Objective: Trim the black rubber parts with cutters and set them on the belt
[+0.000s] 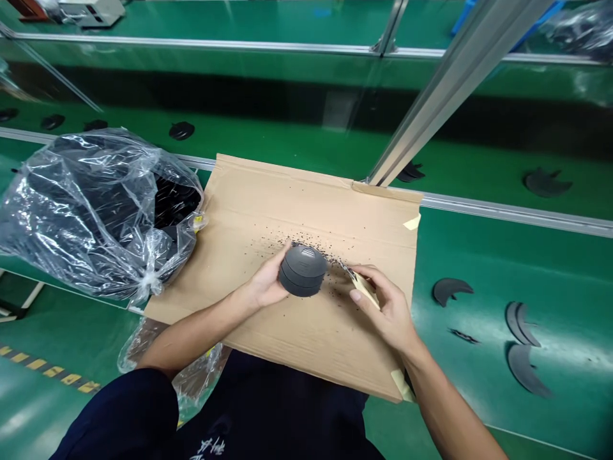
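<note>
Over the cardboard sheet (306,198), my left hand (271,278) is closed around the side of a dark grey plastic part (303,271). The part has a rounded top with a small slotted patch, and lines round its side make it look stacked or layered. My right hand (385,303) grips a small hand tool (364,291) with a pale yellow handle and a narrow metal tip; its exact kind is unclear. The tip points at the part from the right, slightly apart from it. Small black scraps (318,245) lie scattered on the cardboard behind the part.
To the left bulges a clear plastic bag (90,204) of black parts. Curved dark pieces (450,289) lie on the green bench (460,370) at right, and more (182,130) on the green surface behind. A metal post (431,108) slants up beyond the cardboard.
</note>
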`<state>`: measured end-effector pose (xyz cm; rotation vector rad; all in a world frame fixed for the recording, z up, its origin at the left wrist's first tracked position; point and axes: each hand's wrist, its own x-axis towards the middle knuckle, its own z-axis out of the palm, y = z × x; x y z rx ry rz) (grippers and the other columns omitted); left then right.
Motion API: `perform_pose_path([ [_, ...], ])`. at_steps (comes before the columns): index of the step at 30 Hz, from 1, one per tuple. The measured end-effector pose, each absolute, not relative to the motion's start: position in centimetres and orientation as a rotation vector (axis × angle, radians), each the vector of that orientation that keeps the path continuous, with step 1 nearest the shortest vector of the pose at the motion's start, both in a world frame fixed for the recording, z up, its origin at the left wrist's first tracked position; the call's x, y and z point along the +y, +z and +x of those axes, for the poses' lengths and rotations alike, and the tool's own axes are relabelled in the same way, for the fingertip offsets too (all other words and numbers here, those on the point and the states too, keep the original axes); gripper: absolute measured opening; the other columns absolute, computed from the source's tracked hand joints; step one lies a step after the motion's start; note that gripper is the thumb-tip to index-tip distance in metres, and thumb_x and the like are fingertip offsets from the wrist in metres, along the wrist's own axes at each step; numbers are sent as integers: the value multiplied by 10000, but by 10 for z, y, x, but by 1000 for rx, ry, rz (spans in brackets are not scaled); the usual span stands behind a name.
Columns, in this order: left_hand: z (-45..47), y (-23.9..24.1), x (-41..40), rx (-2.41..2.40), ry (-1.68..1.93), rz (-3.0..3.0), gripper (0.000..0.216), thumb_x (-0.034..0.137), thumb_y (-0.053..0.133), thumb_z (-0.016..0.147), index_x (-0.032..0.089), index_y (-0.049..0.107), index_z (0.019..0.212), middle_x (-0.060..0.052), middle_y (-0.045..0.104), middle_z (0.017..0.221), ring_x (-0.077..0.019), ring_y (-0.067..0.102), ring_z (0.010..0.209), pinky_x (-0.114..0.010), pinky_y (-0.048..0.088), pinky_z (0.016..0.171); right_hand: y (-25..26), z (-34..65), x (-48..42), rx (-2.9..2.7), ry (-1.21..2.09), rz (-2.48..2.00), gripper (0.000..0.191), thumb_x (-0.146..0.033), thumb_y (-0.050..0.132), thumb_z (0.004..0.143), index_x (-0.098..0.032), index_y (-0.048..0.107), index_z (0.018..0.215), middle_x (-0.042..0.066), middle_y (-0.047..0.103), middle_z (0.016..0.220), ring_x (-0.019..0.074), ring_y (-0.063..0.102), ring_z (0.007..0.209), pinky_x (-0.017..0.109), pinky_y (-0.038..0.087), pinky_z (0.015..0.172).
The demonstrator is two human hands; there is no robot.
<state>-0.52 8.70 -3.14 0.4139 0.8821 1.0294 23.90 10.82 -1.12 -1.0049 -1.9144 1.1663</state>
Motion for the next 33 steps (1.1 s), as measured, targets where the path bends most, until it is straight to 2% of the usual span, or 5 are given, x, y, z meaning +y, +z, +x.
perform_pose_path([
  [3, -8, -27, 87, 856, 1042, 416, 519, 628, 701, 838, 151, 715, 1042, -100, 772, 983, -219, 742, 928, -351, 601, 850, -13, 240, 108, -1895, 1122, -1051, 325, -433, 604, 976, -242, 644, 1237, 94, 716, 1134, 233, 691, 1002, 352, 583, 834],
  [9, -5, -20, 80, 1050, 1086, 908, 384, 365, 878, 734, 160, 746, 1030, -53, 765, 905, -148, 710, 790, -253, 574, 734, -7, 237, 107, -2005, 974, -958, 315, -337, 614, 970, -246, 647, 1270, 104, 719, 1127, 246, 689, 989, 396, 587, 828],
  [15, 0, -21, 75, 1008, 1134, 1217, 331, 347, 857, 766, 173, 751, 1026, -73, 778, 986, -179, 742, 926, -311, 604, 846, -12, 237, 102, -2154, 729, -794, 456, -241, 685, 905, -260, 607, 1354, 119, 722, 1156, 278, 700, 1009, 463, 600, 842],
  [21, -1, -22, 74, 994, 1159, 1253, 284, 315, 884, 735, 152, 727, 905, -57, 774, 901, -158, 736, 839, -287, 612, 805, -15, 238, 102, -2229, 606, -750, 506, -224, 711, 890, -242, 592, 1382, 131, 729, 1149, 267, 716, 979, 441, 615, 806],
  [33, -2, -20, 75, 1043, 1161, 1331, 260, 339, 868, 754, 153, 767, 905, -78, 797, 900, -182, 751, 846, -310, 614, 806, -17, 241, 102, -2267, 495, -734, 507, -209, 709, 909, -247, 593, 1402, 111, 758, 1126, 237, 734, 897, 393, 634, 749],
])
